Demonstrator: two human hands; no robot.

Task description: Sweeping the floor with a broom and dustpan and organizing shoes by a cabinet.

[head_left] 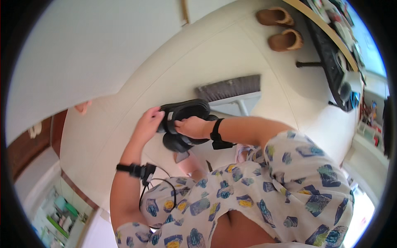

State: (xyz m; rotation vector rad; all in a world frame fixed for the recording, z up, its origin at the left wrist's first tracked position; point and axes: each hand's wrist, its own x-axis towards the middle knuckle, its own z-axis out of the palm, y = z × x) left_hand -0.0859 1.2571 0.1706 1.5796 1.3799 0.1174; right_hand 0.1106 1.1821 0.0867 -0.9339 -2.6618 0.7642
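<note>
Before me is a pair of black slip-on shoes, one over the other. My left hand (149, 123) grips the toe end of the upper black shoe (186, 110) from the left side. My right hand (194, 127) is at that shoe's strap and opening, its fingertips pressed to it; the fingers are partly hidden. Under it, the lower black shoe (174, 142) shows its rounded toe, the rest mostly covered. Both my wrists wear black straps with small devices, and a cable hangs by the left one.
Just beyond the shoes lies a dark cushioned pad (229, 86) on a pale frame. Brown slippers (280, 40) rest on the pale floor (192, 68) at the upper right, near a cluttered table (330, 23). Pink footwear (189, 164) is on my feet below.
</note>
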